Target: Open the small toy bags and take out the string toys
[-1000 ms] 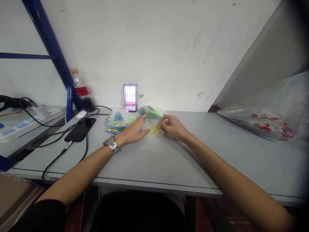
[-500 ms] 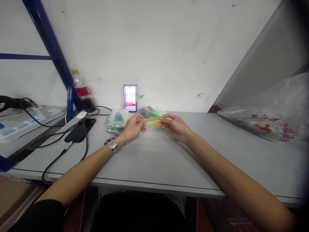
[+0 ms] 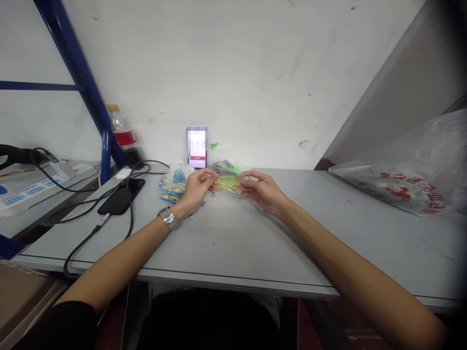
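A clear plastic bag with a yellow cord-like item inside (image 3: 228,182) is stretched between my hands, just above the grey table. My left hand (image 3: 199,189) pinches its left end, and a metal watch sits on that wrist. At the other end, my right hand (image 3: 264,192) closes thumb and fingers on the bag; something small and orange shows by the fingertips. Beside my left hand lies a pile of colourful packets (image 3: 170,189), topped by a clear bag with a blue item (image 3: 178,176). More packets (image 3: 226,167) lie behind the held bag, partly hidden.
A lit phone (image 3: 197,147) leans on the wall. To the left are a dark phone (image 3: 121,197) on a cable, a white case (image 3: 123,173), a cola bottle (image 3: 124,136) and a power strip (image 3: 44,187). A large plastic bag (image 3: 404,189) stands at right.
My left hand has shifted slightly left, and the yellow item in the bag looks more spread out. The right hand has stayed nearly in place.
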Tool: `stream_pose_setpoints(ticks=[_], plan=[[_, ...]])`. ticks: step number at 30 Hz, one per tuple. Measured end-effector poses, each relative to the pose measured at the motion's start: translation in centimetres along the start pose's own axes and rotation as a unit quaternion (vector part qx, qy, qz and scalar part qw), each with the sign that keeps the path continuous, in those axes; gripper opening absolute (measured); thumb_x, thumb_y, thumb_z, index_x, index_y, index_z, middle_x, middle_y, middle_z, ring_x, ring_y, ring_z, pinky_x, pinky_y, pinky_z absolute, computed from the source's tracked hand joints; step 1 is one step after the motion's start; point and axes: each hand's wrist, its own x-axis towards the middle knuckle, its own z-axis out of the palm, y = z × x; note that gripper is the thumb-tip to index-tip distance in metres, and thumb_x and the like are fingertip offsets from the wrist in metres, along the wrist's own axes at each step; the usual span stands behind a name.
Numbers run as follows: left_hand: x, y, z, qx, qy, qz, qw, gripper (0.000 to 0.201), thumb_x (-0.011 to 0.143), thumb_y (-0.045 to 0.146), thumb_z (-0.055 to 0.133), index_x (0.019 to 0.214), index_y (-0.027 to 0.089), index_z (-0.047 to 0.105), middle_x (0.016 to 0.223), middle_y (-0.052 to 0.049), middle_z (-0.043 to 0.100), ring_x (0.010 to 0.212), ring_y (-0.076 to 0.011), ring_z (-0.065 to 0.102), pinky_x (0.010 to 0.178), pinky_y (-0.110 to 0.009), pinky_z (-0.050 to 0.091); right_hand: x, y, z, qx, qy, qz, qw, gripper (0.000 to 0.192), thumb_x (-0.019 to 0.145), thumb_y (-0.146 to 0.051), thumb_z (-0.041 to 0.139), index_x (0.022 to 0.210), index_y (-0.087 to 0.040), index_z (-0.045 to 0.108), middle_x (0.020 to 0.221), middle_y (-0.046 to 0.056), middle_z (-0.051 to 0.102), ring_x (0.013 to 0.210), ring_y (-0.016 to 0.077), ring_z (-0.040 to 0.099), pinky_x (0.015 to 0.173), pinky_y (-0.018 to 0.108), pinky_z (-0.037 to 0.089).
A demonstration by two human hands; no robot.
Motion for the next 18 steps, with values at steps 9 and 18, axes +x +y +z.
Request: stream_pose_setpoints(ticks=[9,18], plan=[[0.07,-0.16,-0.15,-0.029,-0.007,0.007,1.0,0.001,0.074,0.016,0.062,0.074,0.015,0.062,0.06,0.001,0.061,0.054,-0.0099,0.059,0.055,-0.023,0.046,-0.05,0.08,0.13,0.0,0.0,-0.034,0.999,0.007,0.063,-0.01,0.066,0.064,-0.017,0.066,0.067,0.002,0.064,0.067,0.013,0.062,0.067,0.027,0.053],[0.04,0.1,-0.16,-0.037,-0.002,-0.004,0.999,0.008,0.073,0.01,0.057,0.068,0.014,0.063,0.058,0.0,0.06,0.056,-0.0098,0.058,0.058,-0.024,0.048,-0.17,0.16,0.31,-0.012,0.001,-0.05,0.999,0.004,0.064,-0.015,0.067,0.061,-0.018,0.067,0.072,0.004,0.065,0.068,0.0127,0.06,0.077,0.031,0.056]])
